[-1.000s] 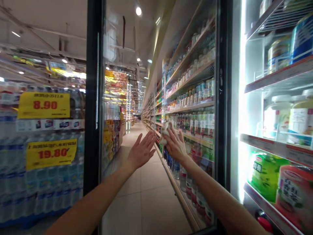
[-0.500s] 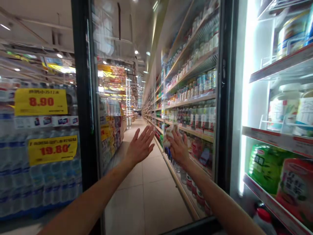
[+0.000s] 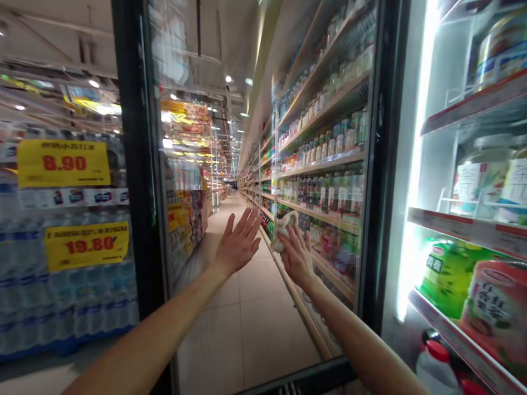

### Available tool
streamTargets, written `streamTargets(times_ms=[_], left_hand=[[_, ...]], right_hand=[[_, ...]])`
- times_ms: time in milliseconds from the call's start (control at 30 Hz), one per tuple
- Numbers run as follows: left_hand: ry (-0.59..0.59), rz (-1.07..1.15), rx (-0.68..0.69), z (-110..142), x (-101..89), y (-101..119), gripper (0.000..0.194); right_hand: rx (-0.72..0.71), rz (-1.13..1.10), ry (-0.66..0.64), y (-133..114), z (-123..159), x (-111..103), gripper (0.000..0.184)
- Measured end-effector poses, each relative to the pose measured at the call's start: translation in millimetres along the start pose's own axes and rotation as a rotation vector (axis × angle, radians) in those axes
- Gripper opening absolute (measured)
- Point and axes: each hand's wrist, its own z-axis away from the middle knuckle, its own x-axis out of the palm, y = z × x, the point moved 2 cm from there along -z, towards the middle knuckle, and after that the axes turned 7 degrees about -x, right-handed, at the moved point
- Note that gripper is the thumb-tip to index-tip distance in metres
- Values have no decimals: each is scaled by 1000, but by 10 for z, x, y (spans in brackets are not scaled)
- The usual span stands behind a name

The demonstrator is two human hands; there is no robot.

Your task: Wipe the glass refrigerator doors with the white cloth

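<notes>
A glass door (image 3: pixel 214 340) in a black frame stands in front of me, showing a shop aisle through or in its pane. My left hand (image 3: pixel 239 241) lies flat on the glass, fingers stretched out and slightly spread, holding nothing. To its right, my right hand (image 3: pixel 296 257) presses a crumpled whitish cloth (image 3: pixel 281 229) against the pane. The cloth sticks out past the fingertips on the left side; the part beneath the fingers is hidden.
At right, lit cooler shelves (image 3: pixel 465 225) hold bottles, a green pack (image 3: pixel 453 274) and a red pack (image 3: pixel 494 312). A red-capped bottle (image 3: pixel 436 365) stands low. Stacked water bottles (image 3: pixel 82 296) with yellow price signs (image 3: pixel 63 163) are at left.
My right hand has shifted slightly left and down with the cloth, which shows more clearly. My left hand stays on the glass in nearly the same spot. The view has tilted a little.
</notes>
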Motion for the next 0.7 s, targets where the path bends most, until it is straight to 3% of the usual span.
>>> streamTargets(times_ms=[67,100,200,267,333,433,500,567,700], left_hand=[[-26,3,36,97,14,34,52],[-41,8,54,156,24,52,52],[-68,23,65,328,62,105,50],[-68,35,38,406,89,137,51],[-64,44,19,446,113,162,52],[-40,47,17,467,132,181,53],[-27,49,24,482,133,190,52],[-27,53,23,512,131,203,52],[-44,74,-11,595,141,250,54]], right_hand=[[-55,-4,-27,21,109,-2,42],[-7,16,-3,132,180,-20,41],[333,123,136,560,381,-92,43],[472,158,186,622,442,-106,45],[395,130,136,393,424,-64,45],[52,12,-27,-198,360,55,43],[-84,-44,-70,-412,376,94,41],[-62,-39,-36,-329,454,82,39],[286,98,103,289,686,-6,43]])
